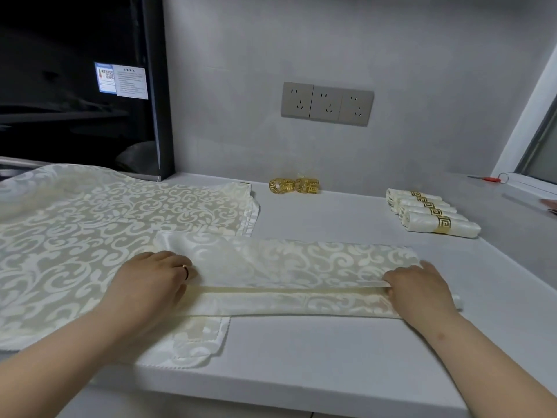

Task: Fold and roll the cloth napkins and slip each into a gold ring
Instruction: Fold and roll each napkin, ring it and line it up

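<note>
A cream damask napkin point(286, 267) lies folded into a long band across the grey counter point(301, 357). My left hand point(153, 279) grips the band's left end, fingers curled over the folded edge. At the right end my right hand point(419, 288) pinches the same fold. A stack of flat napkins point(105, 224) lies to the left, partly under the band. Loose gold rings point(294, 186) sit by the back wall. Several rolled napkins in gold rings point(431, 212) lie at the back right.
A dark appliance point(75, 86) with a label stands at the back left. Wall sockets point(327, 103) sit above the rings. Red-handled scissors point(491, 178) lie on the window sill at the far right. The counter's front edge runs close below my forearms.
</note>
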`<state>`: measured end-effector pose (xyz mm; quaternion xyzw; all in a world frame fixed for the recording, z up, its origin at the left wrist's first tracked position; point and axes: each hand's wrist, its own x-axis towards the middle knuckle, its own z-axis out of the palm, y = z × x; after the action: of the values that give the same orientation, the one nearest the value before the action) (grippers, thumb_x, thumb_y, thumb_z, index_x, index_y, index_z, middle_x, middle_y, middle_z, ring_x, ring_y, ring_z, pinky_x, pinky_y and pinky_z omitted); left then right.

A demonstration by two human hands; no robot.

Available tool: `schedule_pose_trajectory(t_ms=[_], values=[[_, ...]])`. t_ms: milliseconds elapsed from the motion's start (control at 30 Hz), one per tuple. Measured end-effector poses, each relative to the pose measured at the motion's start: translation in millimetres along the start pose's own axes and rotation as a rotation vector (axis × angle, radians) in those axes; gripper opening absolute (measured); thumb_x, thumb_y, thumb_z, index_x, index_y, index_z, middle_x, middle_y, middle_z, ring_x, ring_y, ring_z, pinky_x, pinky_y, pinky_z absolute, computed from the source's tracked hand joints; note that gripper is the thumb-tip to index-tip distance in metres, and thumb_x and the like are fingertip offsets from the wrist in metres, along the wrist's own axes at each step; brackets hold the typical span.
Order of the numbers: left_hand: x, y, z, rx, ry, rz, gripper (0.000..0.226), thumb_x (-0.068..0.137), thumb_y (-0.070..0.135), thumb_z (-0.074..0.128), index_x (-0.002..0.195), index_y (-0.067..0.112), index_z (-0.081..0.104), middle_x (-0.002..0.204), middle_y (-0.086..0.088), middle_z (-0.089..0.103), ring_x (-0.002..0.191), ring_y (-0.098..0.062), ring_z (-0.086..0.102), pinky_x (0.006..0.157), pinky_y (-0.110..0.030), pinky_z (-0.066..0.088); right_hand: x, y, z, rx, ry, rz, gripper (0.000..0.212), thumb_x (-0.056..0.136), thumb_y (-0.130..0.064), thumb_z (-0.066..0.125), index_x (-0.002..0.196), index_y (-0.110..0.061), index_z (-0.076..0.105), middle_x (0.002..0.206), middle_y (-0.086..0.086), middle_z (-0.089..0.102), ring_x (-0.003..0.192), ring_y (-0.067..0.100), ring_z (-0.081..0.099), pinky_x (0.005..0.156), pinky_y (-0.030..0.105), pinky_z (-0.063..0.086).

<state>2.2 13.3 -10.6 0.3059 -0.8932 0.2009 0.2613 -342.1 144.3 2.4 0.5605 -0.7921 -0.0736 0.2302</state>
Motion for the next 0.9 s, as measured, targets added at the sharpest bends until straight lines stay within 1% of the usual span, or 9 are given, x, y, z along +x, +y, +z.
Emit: schedule_pose_trajectory(t_ms=[100,200,300,400,533,633,700,767,900], values=[[0,-14,-3,0.023,-0.045,-0.104,0.036,0.026,-0.005,0.086,0.052,0.014,0.071,0.061,0.004,0.070,0.049,-0.017,0.066,0.041,-0.028,0.049,0,0,0,0.065,-0.074,0.043,0.028,0.094,-0.019,0.035,0.107,-0.023,0.059,0.101,-0.005,0.060,0.093,0.017,0.054,0.069,0.022,0.026],[-3,-27,-12,0.055,-0.067,-0.139,0.009,0.051,0.004,0.075,0.056,0.011,0.073,0.063,0.001,0.071,0.053,-0.023,0.067,0.048,-0.033,0.052,-1,1,5,0.073,-0.080,0.016,0.024,0.094,-0.022,0.035,0.104,-0.023,0.058,0.110,-0.005,0.060,0.101,0.016,0.055,0.069,0.022,0.025],[-13,-35,-17,-0.016,-0.150,-0.178,0.041,0.069,0.024,0.036,0.063,0.015,0.075,0.070,0.003,0.072,0.066,-0.021,0.070,0.064,-0.035,0.053,-1,-3,3,0.182,0.027,-0.013,0.022,0.086,-0.015,0.053,0.107,-0.020,0.059,0.115,-0.002,0.062,0.106,0.020,0.057,0.079,0.026,0.037],[-20,-33,-21,-0.036,-0.216,-0.155,0.042,0.069,0.028,0.035,0.066,0.019,0.076,0.071,0.006,0.072,0.071,-0.015,0.067,0.068,-0.034,0.050,2,-10,13,0.355,0.357,-0.154,0.029,0.060,-0.010,0.062,0.086,-0.016,0.074,0.086,-0.001,0.073,0.075,0.019,0.071,0.066,0.026,0.054],[-18,-29,-28,-0.088,-0.308,-0.150,0.037,0.061,0.035,0.038,0.066,0.027,0.074,0.069,0.011,0.069,0.065,-0.019,0.068,0.063,-0.035,0.050,-3,-24,12,0.510,0.307,-0.346,0.036,0.070,-0.023,0.039,0.073,-0.021,0.074,0.078,-0.011,0.073,0.072,0.008,0.070,0.063,0.016,0.050],[3,-19,-35,-0.324,-0.277,-0.205,0.047,0.056,0.045,0.033,0.085,0.036,0.069,0.093,0.017,0.066,0.088,-0.013,0.062,0.084,-0.031,0.039,-4,-24,8,0.564,0.271,-0.369,0.035,0.069,-0.023,0.039,0.069,-0.022,0.074,0.073,-0.014,0.072,0.068,0.006,0.069,0.054,0.014,0.049],[24,-8,-35,-0.474,-0.326,-0.235,0.061,0.054,0.053,0.028,0.103,0.038,0.060,0.115,0.021,0.052,0.108,-0.004,0.048,0.094,-0.015,0.025,-5,-24,4,0.587,0.274,-0.363,0.035,0.068,-0.024,0.039,0.068,-0.024,0.074,0.071,-0.016,0.071,0.066,0.004,0.068,0.053,0.013,0.049],[49,3,-27,-0.451,-0.374,-0.221,0.064,0.071,0.052,0.030,0.127,0.027,0.050,0.136,0.016,0.040,0.127,-0.004,0.037,0.095,-0.007,0.018,-6,-25,1,0.593,0.273,-0.361,0.034,0.067,-0.025,0.039,0.066,-0.025,0.074,0.071,-0.018,0.070,0.067,0.004,0.068,0.055,0.013,0.049],[93,31,6,-0.265,-0.513,-0.174,0.055,0.098,0.036,0.034,0.147,0.015,0.017,0.155,0.001,0.013,0.142,-0.014,0.015,0.111,-0.020,0.010,-7,-24,2,0.612,0.260,-0.344,0.033,0.067,-0.027,0.040,0.067,-0.025,0.073,0.071,-0.019,0.070,0.081,0.004,0.056,0.060,0.011,0.045]])
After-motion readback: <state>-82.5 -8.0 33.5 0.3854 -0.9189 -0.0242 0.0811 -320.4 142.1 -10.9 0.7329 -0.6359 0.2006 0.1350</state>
